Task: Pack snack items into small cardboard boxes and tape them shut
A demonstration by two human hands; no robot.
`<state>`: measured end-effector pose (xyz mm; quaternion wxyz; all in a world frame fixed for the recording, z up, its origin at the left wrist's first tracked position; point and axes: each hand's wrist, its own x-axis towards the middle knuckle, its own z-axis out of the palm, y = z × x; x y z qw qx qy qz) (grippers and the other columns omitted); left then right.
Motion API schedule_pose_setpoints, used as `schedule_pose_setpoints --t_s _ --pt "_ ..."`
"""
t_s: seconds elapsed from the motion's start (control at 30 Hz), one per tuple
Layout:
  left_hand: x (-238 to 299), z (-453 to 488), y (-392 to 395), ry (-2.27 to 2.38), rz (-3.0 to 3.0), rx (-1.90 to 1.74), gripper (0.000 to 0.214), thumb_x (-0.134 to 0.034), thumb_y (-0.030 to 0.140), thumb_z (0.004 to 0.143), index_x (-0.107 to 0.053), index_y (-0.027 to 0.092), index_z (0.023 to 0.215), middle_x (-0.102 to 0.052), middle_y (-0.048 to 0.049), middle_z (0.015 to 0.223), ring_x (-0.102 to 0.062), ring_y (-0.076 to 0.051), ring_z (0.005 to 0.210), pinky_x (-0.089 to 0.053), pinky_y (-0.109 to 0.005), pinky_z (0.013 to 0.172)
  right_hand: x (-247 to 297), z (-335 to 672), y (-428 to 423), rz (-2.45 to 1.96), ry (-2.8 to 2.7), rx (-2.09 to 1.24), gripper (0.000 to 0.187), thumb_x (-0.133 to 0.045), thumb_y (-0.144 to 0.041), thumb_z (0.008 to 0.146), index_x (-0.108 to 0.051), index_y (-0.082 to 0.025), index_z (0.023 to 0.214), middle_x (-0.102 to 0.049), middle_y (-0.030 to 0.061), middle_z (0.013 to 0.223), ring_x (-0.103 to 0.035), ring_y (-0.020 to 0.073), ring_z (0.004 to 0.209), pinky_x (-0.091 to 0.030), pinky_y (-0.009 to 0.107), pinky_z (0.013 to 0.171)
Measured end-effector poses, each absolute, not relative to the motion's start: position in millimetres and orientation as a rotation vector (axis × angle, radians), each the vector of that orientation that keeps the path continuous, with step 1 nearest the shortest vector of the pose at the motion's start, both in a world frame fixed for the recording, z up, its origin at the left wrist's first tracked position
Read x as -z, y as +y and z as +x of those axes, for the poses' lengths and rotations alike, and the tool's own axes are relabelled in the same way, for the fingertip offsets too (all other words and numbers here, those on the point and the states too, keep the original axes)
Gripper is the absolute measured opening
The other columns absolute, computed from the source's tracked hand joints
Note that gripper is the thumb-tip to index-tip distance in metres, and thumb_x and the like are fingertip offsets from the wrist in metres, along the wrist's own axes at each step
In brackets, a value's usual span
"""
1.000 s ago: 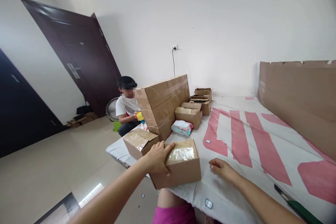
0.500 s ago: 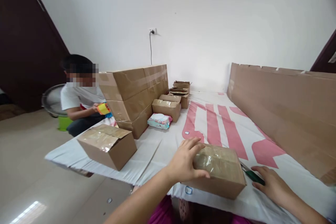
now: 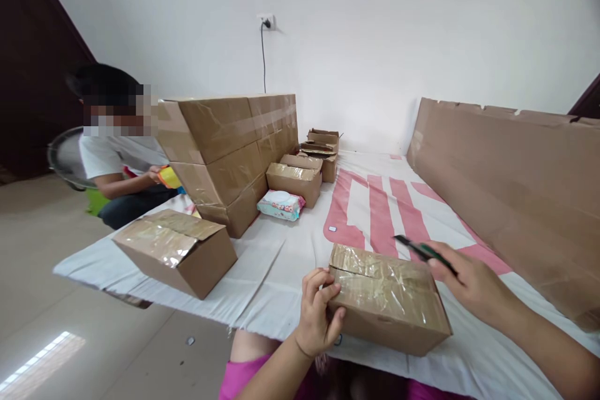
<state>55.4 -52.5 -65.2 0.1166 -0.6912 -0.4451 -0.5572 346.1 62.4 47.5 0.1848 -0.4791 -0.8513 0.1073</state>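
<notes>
Right in front of me, near the table's front edge, a cardboard box [image 3: 389, 300] lies with shiny clear tape across its top. My left hand [image 3: 319, 311] grips its left end, fingers curled at the top corner and thumb against the front side. In my right hand [image 3: 462, 275] is a utility knife [image 3: 425, 251] with a green handle, its tip pointing left above the cloth just behind the box. The knife does not appear to touch the box.
Another taped box [image 3: 175, 250] sits at the table's left corner. Behind it are stacked cartons [image 3: 220, 156], a pack of wet wipes [image 3: 281, 204] and several small boxes [image 3: 295, 181]. A long cardboard panel [image 3: 506, 200] stands at the right. A person [image 3: 122, 156] crouches at the left holding something yellow.
My right hand has picked the utility knife up off the cloth and raised it behind the box. My left hand has moved from the box's top to its left end.
</notes>
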Motion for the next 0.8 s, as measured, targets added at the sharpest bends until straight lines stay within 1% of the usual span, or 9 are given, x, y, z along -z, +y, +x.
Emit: schedule_pose_setpoints --t_s 0.03,0.1,0.17,0.23,0.27,0.33,0.47,0.57,0.8 --pt "66.3 55.7 -51.2 -1.297 -2.012 1.638 0.037 -0.051 0.022 0.08 -0.046 0.023 0.116 -0.051 -0.0098 0.108 -0.049 -0.028 0.11 -0.045 -0.049 0.092 -59.0 326.9 54.9 -1.232 -2.525 -0.275 0.045 -0.034 -0.045 0.092 -0.051 -0.029 0.131 -0.069 0.0067 0.106 -0.066 0.0232 0.081 -0.049 0.032 0.069" --pt "68.1 55.4 -49.4 -1.295 -1.997 1.635 0.037 -0.052 0.023 0.08 -0.046 0.023 0.116 -0.051 -0.0099 0.108 -0.05 -0.029 0.11 -0.045 -0.05 0.091 -73.7 292.5 40.6 -1.05 -2.768 -0.182 0.044 -0.036 -0.033 0.094 -0.046 -0.032 0.137 -0.069 0.0055 0.102 -0.064 0.0209 0.078 -0.048 0.03 0.067" --pt "68.8 54.3 -48.7 -1.282 -1.993 1.614 0.036 -0.051 0.024 0.08 -0.046 0.023 0.116 -0.051 -0.01 0.108 -0.05 -0.029 0.11 -0.046 -0.05 0.09 -80.4 266.3 29.5 -0.899 -2.934 0.016 0.052 -0.04 -0.019 0.09 -0.043 -0.035 0.139 -0.068 0.005 0.095 -0.063 0.0194 0.075 -0.046 0.028 0.064" --pt "68.3 53.2 -48.5 -1.246 -1.996 1.589 0.035 -0.051 0.024 0.081 -0.047 0.021 0.116 -0.05 -0.0104 0.109 -0.049 -0.029 0.11 -0.046 -0.05 0.089 -83.1 249.8 22.3 -0.812 -3.004 0.222 0.061 -0.046 -0.011 0.085 -0.04 -0.037 0.141 -0.066 0.0046 0.091 -0.062 0.0189 0.074 -0.044 0.027 0.062" --pt "67.9 52.8 -48.4 -1.227 -1.999 1.578 0.035 -0.051 0.023 0.081 -0.047 0.02 0.115 -0.05 -0.0107 0.109 -0.048 -0.029 0.11 -0.046 -0.049 0.088 -83.9 245.1 19.8 -0.796 -3.019 0.301 0.064 -0.048 -0.01 0.084 -0.04 -0.037 0.141 -0.065 0.0046 0.09 -0.062 0.0189 0.074 -0.043 0.027 0.061" --pt "67.1 52.4 -48.3 -1.204 -2.005 1.567 0.036 -0.051 0.021 0.08 -0.047 0.018 0.116 -0.05 -0.0112 0.109 -0.048 -0.029 0.111 -0.046 -0.049 0.089 -85.2 241.5 16.1 -0.823 -3.042 0.403 0.063 -0.05 -0.009 0.084 -0.041 -0.037 0.139 -0.065 0.0049 0.089 -0.063 0.0189 0.075 -0.043 0.026 0.061" --pt "66.6 52.6 -48.4 -1.204 -2.006 1.566 0.037 -0.051 0.019 0.079 -0.047 0.017 0.116 -0.05 -0.0115 0.11 -0.047 -0.029 0.113 -0.045 -0.048 0.091 -90.0 250.6 10.0 -0.923 -3.097 0.524 0.057 -0.049 -0.008 0.085 -0.046 -0.033 0.136 -0.068 0.007 0.094 -0.065 0.0199 0.077 -0.044 0.027 0.06" --pt "65.7 52.4 -48.8 -1.207 -2.007 1.548 0.036 -0.051 0.019 0.079 -0.048 0.017 0.115 -0.05 -0.0113 0.109 -0.047 -0.029 0.113 -0.045 -0.048 0.091 -97.1 261.4 5.6 -0.936 -3.143 0.616 0.057 -0.049 -0.007 0.084 -0.046 -0.031 0.136 -0.069 0.0079 0.091 -0.066 0.0215 0.076 -0.044 0.028 0.058" --pt "62.4 51.1 -49.3 -1.2 -2.007 1.509 0.036 -0.051 0.018 0.08 -0.047 0.017 0.115 -0.052 -0.0114 0.108 -0.048 -0.029 0.111 -0.046 -0.047 0.089 -104.8 287.4 0.9 -1.011 -3.151 0.783 0.059 -0.051 -0.004 0.08 -0.049 -0.03 0.134 -0.068 0.0047 0.082 -0.065 0.0173 0.067 -0.036 0.025 0.051"
